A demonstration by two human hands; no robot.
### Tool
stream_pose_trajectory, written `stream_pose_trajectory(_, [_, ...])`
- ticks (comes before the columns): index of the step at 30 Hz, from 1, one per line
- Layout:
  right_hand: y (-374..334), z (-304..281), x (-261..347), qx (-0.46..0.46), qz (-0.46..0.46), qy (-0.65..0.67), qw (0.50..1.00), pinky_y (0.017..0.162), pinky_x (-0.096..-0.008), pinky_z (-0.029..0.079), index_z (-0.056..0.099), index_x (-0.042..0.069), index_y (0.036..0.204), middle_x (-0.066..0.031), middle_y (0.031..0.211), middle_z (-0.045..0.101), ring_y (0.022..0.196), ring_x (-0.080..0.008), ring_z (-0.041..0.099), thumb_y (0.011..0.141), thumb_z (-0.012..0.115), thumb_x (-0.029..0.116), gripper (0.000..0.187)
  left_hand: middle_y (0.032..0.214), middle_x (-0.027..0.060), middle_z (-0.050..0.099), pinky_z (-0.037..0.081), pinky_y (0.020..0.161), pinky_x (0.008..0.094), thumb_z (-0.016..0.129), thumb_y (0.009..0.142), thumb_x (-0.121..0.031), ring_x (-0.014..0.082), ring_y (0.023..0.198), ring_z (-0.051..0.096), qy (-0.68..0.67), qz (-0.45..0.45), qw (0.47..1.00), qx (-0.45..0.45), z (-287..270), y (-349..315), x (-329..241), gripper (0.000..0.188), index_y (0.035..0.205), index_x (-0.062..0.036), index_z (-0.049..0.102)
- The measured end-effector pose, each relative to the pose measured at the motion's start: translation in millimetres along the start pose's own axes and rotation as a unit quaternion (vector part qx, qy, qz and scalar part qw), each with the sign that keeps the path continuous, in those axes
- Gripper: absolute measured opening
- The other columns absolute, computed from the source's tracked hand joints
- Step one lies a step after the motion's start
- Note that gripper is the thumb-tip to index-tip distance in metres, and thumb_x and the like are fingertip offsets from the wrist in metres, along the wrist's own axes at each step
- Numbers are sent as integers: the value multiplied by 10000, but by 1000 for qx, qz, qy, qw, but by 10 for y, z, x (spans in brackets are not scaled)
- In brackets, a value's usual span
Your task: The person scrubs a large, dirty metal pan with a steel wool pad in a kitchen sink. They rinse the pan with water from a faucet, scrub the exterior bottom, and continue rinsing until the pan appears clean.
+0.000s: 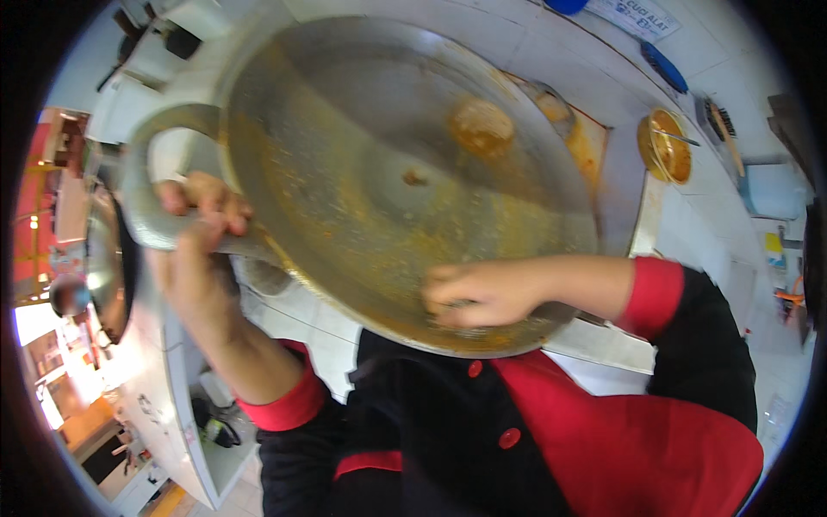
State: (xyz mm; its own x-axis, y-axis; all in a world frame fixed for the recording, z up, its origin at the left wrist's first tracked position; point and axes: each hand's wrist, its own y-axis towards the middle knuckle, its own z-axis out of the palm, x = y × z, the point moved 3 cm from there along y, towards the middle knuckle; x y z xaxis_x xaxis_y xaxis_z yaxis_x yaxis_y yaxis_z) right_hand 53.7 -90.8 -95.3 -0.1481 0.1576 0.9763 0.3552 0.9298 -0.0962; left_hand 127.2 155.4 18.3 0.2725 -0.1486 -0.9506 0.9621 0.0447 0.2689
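A very large, wide metal pan [362, 172] is tipped up in front of me, its inside smeared with yellow-brown residue. My left hand [205, 233] is closed around the lower part of its thick loop handle [138, 159] at the left. Inside the pan, near the rim closest to me, my right hand [482, 295] presses on the metal with curled fingers, slightly blurred. Something small and dark shows between those fingers, too hidden to name. A round orange-brown patch [481, 127] lies high on the pan's right side; I cannot tell whether it is liquid or a reflection.
Behind the pan is a sink basin with orange stains [593, 142]. On the right ledge stand a yellow bowl [659, 155] with a utensil in it, a blue brush [663, 67] and a wooden-handled brush [726, 136]. A dark-rimmed wok [112, 267] is at the left.
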Motion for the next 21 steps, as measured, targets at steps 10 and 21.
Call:
stream_pose_trajectory(10, [-1667, 132, -476, -111, 362, -215, 900, 712, -434, 451, 546, 92, 810, -145, 884, 525, 853, -355, 552, 758, 559, 255, 171, 790, 118, 413, 351, 770, 322, 476, 716, -21, 194, 727, 439, 15, 16, 999, 34, 271, -117, -217, 261, 949, -25, 357])
stream_pose_trajectory(21, [-128, 244, 633, -408, -9, -52, 911, 829, -366, 420, 563, 41, 885, -130, 926, 529, 936, -284, 534, 909, 516, 283, 248, 811, 88, 480, 364, 786, 285, 463, 771, 17, 164, 755, 471, 17, 11, 998, 57, 364, -72, -163, 215, 962, -39, 384])
